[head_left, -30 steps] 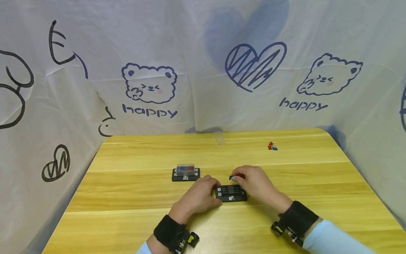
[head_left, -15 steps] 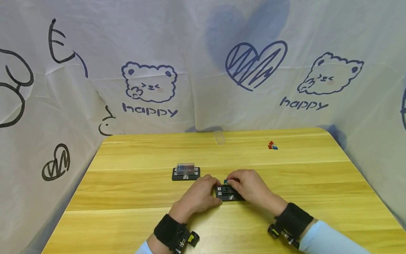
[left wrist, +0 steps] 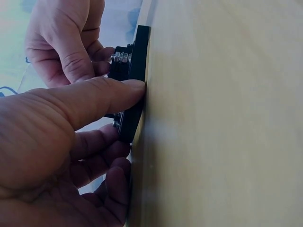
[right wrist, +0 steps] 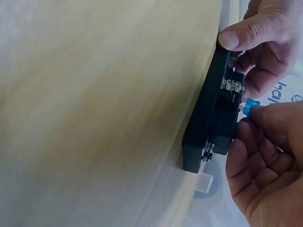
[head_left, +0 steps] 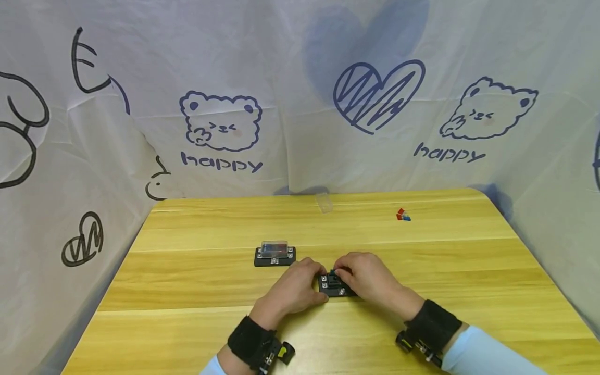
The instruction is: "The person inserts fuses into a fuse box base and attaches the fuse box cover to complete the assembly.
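A black fuse block (head_left: 334, 285) with metal screw terminals lies on the table, partly hidden by the hands. My left hand (head_left: 296, 287) grips its left end, the thumb on the near edge, as the left wrist view shows. My right hand (head_left: 370, 276) pinches a small blue blade fuse (right wrist: 251, 108) between thumb and fingertips. In the right wrist view the fuse's metal prongs point at the block's raised middle, right at its top. How deep they sit cannot be made out.
Behind the left hand stands a second fuse block (head_left: 274, 255) with a clear cover over blue and red fuses. Loose red and blue fuses (head_left: 403, 215) lie at the back right. A clear plastic cover (head_left: 324, 202) rests near the table's far edge.
The right hand has moved left and down, bringing the blue fuse from behind the block onto its top. The left hand has kept its grip in place.
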{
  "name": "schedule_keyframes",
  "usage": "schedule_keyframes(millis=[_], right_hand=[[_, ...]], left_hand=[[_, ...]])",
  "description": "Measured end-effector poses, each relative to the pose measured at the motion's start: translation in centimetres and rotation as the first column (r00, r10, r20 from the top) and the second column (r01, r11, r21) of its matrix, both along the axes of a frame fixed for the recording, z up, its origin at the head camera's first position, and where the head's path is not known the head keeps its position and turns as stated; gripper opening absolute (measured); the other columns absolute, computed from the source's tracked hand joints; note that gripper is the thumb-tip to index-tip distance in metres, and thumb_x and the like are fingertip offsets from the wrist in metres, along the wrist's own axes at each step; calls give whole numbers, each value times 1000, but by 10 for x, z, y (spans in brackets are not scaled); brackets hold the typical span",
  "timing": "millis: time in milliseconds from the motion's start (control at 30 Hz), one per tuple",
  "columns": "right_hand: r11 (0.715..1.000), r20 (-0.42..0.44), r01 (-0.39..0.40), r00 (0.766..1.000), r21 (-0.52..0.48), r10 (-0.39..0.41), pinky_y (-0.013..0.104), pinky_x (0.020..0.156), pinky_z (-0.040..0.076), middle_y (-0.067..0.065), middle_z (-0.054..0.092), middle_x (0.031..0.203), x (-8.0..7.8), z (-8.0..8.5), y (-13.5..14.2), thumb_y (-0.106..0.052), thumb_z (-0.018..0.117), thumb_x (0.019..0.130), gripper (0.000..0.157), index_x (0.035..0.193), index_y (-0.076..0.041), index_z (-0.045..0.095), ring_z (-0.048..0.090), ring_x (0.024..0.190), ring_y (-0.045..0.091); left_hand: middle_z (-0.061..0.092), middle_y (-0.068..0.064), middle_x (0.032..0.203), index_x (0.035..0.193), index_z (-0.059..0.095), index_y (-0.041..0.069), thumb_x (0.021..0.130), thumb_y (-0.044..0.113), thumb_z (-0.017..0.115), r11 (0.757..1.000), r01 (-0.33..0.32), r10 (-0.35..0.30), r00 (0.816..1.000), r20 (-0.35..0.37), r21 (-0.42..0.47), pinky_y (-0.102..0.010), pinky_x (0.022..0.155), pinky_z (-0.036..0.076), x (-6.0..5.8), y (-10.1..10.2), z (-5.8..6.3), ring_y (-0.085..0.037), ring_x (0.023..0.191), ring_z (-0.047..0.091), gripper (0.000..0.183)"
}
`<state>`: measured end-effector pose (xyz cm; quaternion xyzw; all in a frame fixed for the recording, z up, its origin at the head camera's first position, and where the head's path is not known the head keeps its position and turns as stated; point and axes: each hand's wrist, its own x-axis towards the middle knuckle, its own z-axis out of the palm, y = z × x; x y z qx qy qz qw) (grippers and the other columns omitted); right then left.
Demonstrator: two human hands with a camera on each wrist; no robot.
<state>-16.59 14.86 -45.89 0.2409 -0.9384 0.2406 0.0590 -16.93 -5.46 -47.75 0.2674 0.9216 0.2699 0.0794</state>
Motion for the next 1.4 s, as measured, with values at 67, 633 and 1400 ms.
schedule_keyframes(millis=[67, 633, 1400], right_hand=[[1000, -3, -8, 1000, 7, 8, 33, 72, 55, -4, 71, 87, 0, 0, -1, -18, 70, 88, 5, 90, -17, 73, 63, 80, 10], [1000, -15, -20, 1000, -4, 20, 28, 68, 54, -7, 69, 85, 0, -6, -1, -20, 69, 88, 6, 91, -18, 74, 60, 76, 5], [995, -104, -86, 990, 50, 91, 29, 66, 53, -7, 67, 83, 0, -6, -1, -18, 70, 88, 6, 92, -16, 74, 58, 74, 6]], left_hand=[[60, 2, 107, 114, 64, 13, 72, 32, 81, 1000, 2, -2, 1000, 1, -1, -34, 88, 48, 0, 0, 0, -16, 96, 53, 48], [60, 1, 109, 115, 64, 13, 72, 32, 81, 1000, -3, 3, 1000, 12, -7, -34, 90, 48, 1, 0, 2, -16, 97, 54, 50], [60, 1, 109, 114, 64, 13, 73, 33, 81, 1000, 3, -3, 1000, 2, -1, -36, 95, 46, 1, 0, 0, -16, 100, 54, 49]])
